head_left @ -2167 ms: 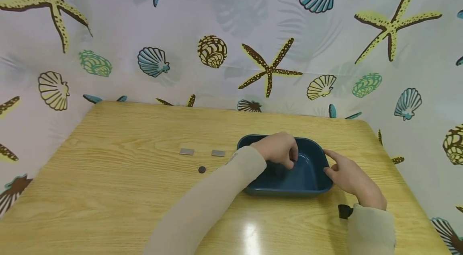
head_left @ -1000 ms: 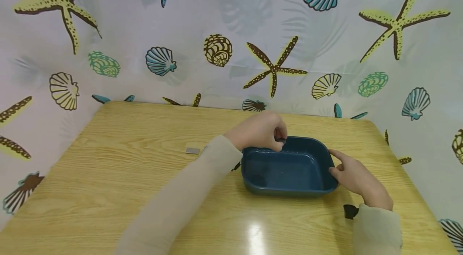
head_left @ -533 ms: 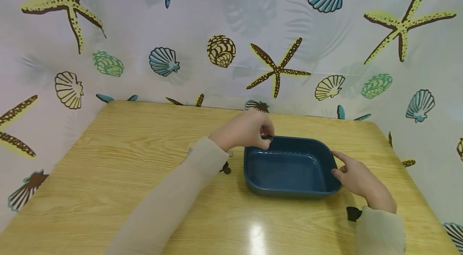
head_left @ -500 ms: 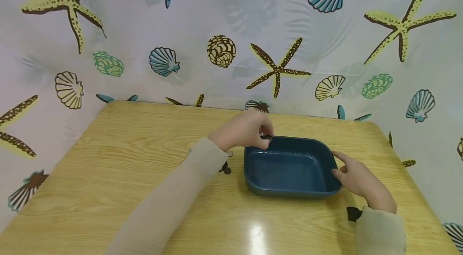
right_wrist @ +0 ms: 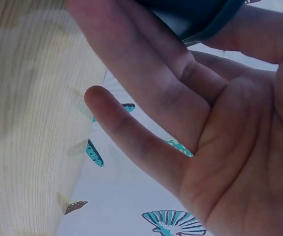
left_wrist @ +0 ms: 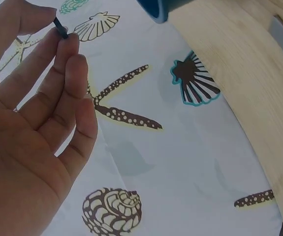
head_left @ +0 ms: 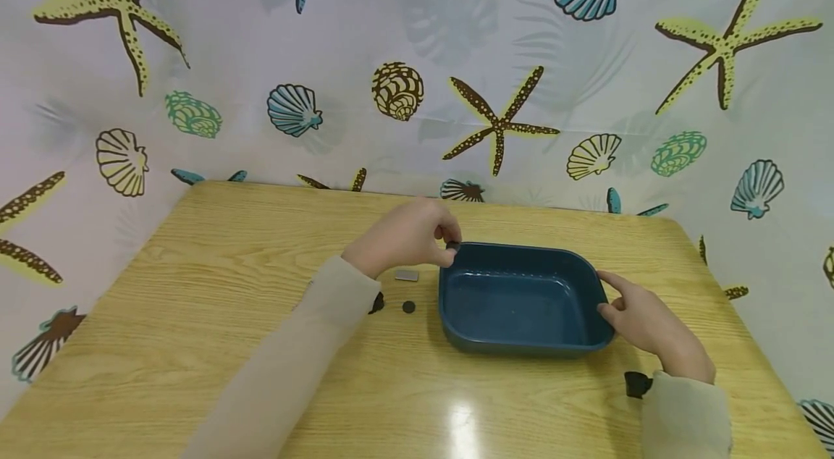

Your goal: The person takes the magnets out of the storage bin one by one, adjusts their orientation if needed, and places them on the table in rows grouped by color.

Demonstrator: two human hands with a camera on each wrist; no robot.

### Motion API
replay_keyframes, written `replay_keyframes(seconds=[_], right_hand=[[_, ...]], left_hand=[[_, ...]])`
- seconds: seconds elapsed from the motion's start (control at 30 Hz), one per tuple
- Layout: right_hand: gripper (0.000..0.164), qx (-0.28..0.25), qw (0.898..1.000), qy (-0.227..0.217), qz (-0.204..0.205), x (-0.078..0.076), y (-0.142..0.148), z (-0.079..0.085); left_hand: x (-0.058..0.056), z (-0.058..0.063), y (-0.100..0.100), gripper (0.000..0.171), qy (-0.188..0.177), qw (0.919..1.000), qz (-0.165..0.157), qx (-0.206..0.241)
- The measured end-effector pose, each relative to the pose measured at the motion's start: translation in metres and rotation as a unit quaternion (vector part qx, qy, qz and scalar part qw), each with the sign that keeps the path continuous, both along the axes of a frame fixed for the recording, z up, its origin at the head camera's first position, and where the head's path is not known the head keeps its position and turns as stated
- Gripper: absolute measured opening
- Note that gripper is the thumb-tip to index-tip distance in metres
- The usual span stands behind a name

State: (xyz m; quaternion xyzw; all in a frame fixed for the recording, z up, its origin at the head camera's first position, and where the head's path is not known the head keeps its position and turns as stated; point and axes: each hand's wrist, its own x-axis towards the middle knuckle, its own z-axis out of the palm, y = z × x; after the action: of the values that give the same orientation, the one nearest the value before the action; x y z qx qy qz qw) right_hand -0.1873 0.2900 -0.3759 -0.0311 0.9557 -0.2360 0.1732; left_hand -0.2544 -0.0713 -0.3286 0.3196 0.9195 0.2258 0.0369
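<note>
My left hand (head_left: 407, 234) pinches a small, thin dark disc (head_left: 452, 247) between thumb and fingertips, at the back left corner of a dark blue basin (head_left: 521, 348). In the left wrist view the disc (left_wrist: 60, 28) stands edge-on, and the other fingers are curved beside it. My right hand (head_left: 645, 321) grips the basin's right wall, thumb on the near side and index finger along the rim. The right wrist view shows the basin's edge (right_wrist: 205, 34) between thumb and fingers. Inside, the basin's visible floor is bare.
On the wooden table (head_left: 163, 343), left of the basin, lie a flat grey rectangle (head_left: 407, 275) and another dark disc (head_left: 408, 307). My left sleeve (head_left: 280, 365) covers part of the table beside them. A cloth printed with shells and starfish (head_left: 339, 46) hangs behind.
My left hand has come up out of the basin and moved left to its back corner, the disc in its fingertips. The right hand keeps its hold. The view has shifted slightly.
</note>
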Motion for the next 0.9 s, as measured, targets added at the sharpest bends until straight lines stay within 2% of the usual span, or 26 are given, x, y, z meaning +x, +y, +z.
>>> replay_keyframes(seconds=[0.37, 0.9], right_hand=[[0.065, 0.01, 1.0, 0.002, 0.004, 0.0, 0.001, 0.001], [0.066, 0.003, 1.0, -0.005, 0.002, 0.0, 0.0, 0.0]], left_hand=[[0.01, -0.013, -0.041, 0.009, -0.017, 0.9987, 0.047, 0.006], [0.023, -0.046, -0.092, 0.008, -0.024, 0.9936, 0.11, 0.005]])
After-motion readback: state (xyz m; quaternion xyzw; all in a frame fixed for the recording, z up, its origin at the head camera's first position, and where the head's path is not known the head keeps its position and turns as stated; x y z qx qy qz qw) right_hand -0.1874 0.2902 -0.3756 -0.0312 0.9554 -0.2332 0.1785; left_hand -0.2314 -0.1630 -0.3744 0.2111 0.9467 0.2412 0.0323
